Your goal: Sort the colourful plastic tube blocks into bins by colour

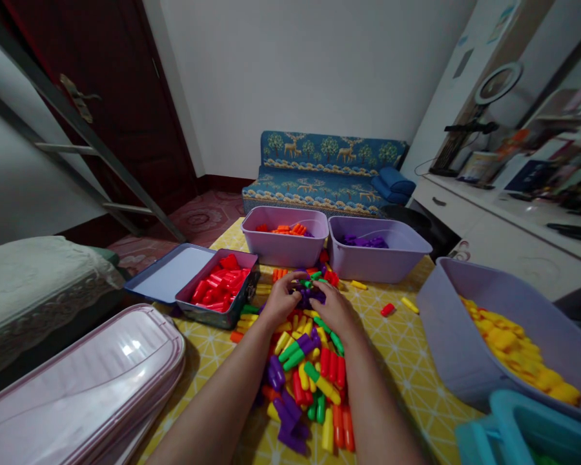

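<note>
My left hand (281, 298) and my right hand (333, 309) meet over the far end of a heap of coloured plastic pegs (310, 374) on the yellow table (407, 349). Both hands are curled around a small bunch of purple pegs (308, 296) held between them. Red, yellow, green, orange and purple pegs lie mixed under my forearms.
A tin of red pegs (220, 287) with its open lid is at left. Two lilac tubs stand behind: one with orange pegs (285, 236), one with purple pegs (375, 248). A tub of yellow pegs (503, 336) is at right, a teal bin (523, 429) at bottom right, a pink case (77, 387) at left.
</note>
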`<act>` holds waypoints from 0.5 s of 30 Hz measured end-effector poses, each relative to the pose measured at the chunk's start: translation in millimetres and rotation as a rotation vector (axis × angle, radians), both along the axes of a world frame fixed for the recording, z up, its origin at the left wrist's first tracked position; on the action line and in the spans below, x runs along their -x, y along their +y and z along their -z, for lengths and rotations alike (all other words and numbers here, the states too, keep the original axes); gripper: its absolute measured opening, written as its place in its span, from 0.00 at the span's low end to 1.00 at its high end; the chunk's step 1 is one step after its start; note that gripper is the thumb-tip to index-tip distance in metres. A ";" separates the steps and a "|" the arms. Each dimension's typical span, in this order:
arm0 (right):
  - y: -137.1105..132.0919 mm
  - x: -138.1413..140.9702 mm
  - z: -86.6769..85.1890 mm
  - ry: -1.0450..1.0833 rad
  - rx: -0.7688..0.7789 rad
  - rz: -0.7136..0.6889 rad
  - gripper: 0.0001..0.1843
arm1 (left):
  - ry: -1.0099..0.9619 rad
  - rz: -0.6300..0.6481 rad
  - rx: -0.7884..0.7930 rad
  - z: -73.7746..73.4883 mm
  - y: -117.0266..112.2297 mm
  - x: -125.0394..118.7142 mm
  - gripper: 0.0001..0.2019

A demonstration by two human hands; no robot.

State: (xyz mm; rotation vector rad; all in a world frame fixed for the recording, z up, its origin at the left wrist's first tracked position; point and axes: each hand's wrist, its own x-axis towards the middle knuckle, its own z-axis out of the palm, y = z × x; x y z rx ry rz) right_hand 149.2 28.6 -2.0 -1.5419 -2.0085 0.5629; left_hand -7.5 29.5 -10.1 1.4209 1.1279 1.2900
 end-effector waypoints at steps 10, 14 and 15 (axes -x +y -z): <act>7.4 -6.0 1.5 0.514 0.015 0.073 0.12 | -0.120 -0.046 -0.006 4.9 -0.2 4.5 0.21; 5.2 -0.8 -7.9 0.710 0.075 0.048 0.16 | -0.061 0.012 -0.013 3.9 -3.2 4.9 0.16; 4.5 1.2 -9.4 0.737 0.090 0.020 0.18 | -0.050 0.030 -0.014 3.6 -3.8 4.5 0.15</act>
